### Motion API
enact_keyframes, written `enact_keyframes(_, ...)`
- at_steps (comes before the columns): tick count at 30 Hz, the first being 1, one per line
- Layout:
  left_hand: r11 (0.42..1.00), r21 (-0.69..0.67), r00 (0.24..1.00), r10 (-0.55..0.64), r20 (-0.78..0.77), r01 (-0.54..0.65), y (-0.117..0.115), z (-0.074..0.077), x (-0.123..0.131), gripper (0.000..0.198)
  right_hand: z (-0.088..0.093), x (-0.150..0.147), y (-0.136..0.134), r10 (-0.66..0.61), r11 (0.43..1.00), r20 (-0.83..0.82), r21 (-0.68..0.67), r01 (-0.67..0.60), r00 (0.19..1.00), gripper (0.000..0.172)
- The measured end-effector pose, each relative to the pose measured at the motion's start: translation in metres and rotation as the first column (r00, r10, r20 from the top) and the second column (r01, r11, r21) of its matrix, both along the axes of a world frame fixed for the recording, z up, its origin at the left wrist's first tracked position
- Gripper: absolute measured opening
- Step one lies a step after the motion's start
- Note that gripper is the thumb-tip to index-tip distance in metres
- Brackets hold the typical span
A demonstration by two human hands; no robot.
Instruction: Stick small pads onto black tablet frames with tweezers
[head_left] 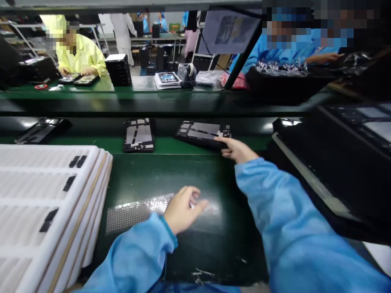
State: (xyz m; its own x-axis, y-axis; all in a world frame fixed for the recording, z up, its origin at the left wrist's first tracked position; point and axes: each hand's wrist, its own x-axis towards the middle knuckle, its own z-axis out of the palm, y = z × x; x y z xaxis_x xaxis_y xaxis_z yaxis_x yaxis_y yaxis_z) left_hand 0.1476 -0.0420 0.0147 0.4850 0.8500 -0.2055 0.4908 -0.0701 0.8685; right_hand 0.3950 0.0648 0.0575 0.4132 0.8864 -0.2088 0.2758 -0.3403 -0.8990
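Observation:
My right hand [238, 150] reaches out to the far strip and grips the right end of a black tray [201, 132] with grey panels, thumb on top and fingers beneath. The tray sits slightly tilted. Over the green work surface hovers my left hand [185, 207], fingers loosely curled and apart, with nothing seen in it. Under and beside that hand lies a sheet of small metallic dots [131, 215]. A second black tray [139, 136] of the same look rests to the left on the far strip, and a third tray [41, 130] lies farther left.
Stacked white ribbed foam trays [58, 195] with small black pieces fill the left side. A tall black stack [330, 162] stands at the right. Thin scraps [203, 274] lie near the front edge. Across the line, a person in yellow [81, 53] works; a tape dispenser [187, 75] stands there.

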Motion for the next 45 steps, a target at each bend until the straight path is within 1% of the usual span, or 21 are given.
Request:
enact_keyframes(1,0.999,-0.045,0.998,0.033,0.055,-0.031,0.011,0.003,0.018,0.047,-0.003,-0.013,-0.025,0.049,0.999,-0.052,0.001,-0.049,0.997,0.04)
enact_keyframes(3,0.992,-0.114,0.986,0.073,0.148,-0.056,0.031,0.008,0.048,0.051,-0.005,-0.032,-0.088,0.154,0.988,-0.135,-0.012,-0.157,0.979,0.041)
enact_keyframes(5,0.985,-0.162,0.976,0.086,0.199,-0.054,0.039,0.011,0.061,0.051,-0.001,-0.038,-0.163,0.275,0.959,-0.199,-0.004,-0.282,0.94,0.051)
enact_keyframes(6,0.983,-0.179,0.974,0.076,0.214,-0.038,0.036,0.01,0.059,0.051,0.004,-0.035,-0.201,0.33,0.941,-0.221,-0.001,-0.339,0.918,0.052)
enact_keyframes(8,0.978,-0.208,0.974,0.01,0.225,0.038,0.016,0.005,0.042,0.049,0.017,-0.02,-0.267,0.417,0.904,-0.242,0.009,-0.428,0.876,0.052)
enact_keyframes(10,0.954,-0.232,0.966,-0.137,0.22,0.189,-0.015,-0.001,0.015,0.046,0.03,0.001,-0.313,0.385,0.923,-0.202,0.076,-0.378,0.9,0.052)
enact_keyframes(12,0.901,-0.241,0.929,-0.325,0.177,0.361,-0.045,-0.001,-0.009,0.041,0.037,0.017,-0.333,0.238,0.966,-0.136,0.134,-0.22,0.962,0.053)
enact_keyframes(14,0.856,-0.217,0.883,-0.464,0.074,0.469,-0.063,0.006,-0.023,0.038,0.037,0.021,-0.332,0.111,0.98,-0.119,0.181,-0.088,0.987,0.047)
enact_keyframes(16,0.868,-0.133,0.866,-0.491,-0.094,0.478,-0.064,0.017,-0.027,0.039,0.033,0.014,-0.316,0.089,0.982,-0.18,0.18,-0.056,0.98,0.033)
enact_keyframes(18,0.909,0.006,0.872,-0.398,-0.284,0.417,-0.05,0.026,-0.028,0.045,0.029,-0.002,-0.291,0.147,0.978,-0.258,0.183,-0.101,0.955,0.021)
enact_keyframes(20,0.919,0.128,0.855,-0.287,-0.431,0.373,-0.028,0.027,-0.033,0.053,0.026,-0.02,-0.263,0.212,0.963,-0.258,0.22,-0.157,0.943,0.016)
enact_keyframes(21,0.91,0.154,0.832,-0.271,-0.485,0.386,-0.016,0.025,-0.037,0.054,0.024,-0.028,-0.248,0.254,0.947,-0.216,0.254,-0.197,0.943,0.014)
enact_keyframes(23,0.871,0.151,0.77,-0.317,-0.554,0.468,0.004,0.016,-0.048,0.048,0.017,-0.042,-0.22,0.337,0.911,-0.082,0.28,-0.303,0.938,0.01)
enact_keyframes(25,0.827,0.126,0.719,-0.389,-0.576,0.548,0.015,0.006,-0.059,0.04,0.004,-0.05,-0.196,0.428,0.88,0.016,0.219,-0.421,0.904,0.009)
enact_keyframes(27,0.792,0.124,0.683,-0.422,-0.596,0.597,0.018,0.0,-0.067,0.039,-0.015,-0.055,-0.18,0.514,0.845,0.036,0.15,-0.513,0.857,0.009)
enact_keyframes(30,0.728,0.153,0.611,-0.419,-0.672,0.668,0.016,-0.001,-0.069,0.044,-0.043,-0.059,-0.171,0.6,0.79,0.014,0.146,-0.595,0.8,0.013)
enact_keyframes(32,0.7,0.162,0.58,-0.414,-0.701,0.696,0.016,0.0,-0.067,0.044,-0.054,-0.062,-0.17,0.608,0.78,0.021,0.166,-0.603,0.793,0.014)
enact_keyframes(34,0.704,0.162,0.587,-0.417,-0.693,0.692,0.017,0.001,-0.065,0.044,-0.059,-0.065,-0.172,0.6,0.785,0.04,0.162,-0.598,0.799,0.014)
enact_keyframes(38,0.708,0.203,0.624,-0.404,-0.669,0.677,0.018,-0.002,-0.065,0.041,-0.057,-0.068,-0.174,0.589,0.794,0.048,0.15,-0.589,0.807,0.013)
enact_keyframes(43,0.712,0.252,0.668,-0.391,-0.633,0.655,0.018,-0.01,-0.067,0.042,-0.055,-0.065,-0.167,0.613,0.777,0.087,0.112,-0.619,0.785,0.02)
enact_keyframes(45,0.712,0.279,0.691,-0.387,-0.61,0.645,0.019,-0.012,-0.067,0.042,-0.05,-0.064,-0.164,0.628,0.769,0.071,0.092,-0.632,0.775,0.022)
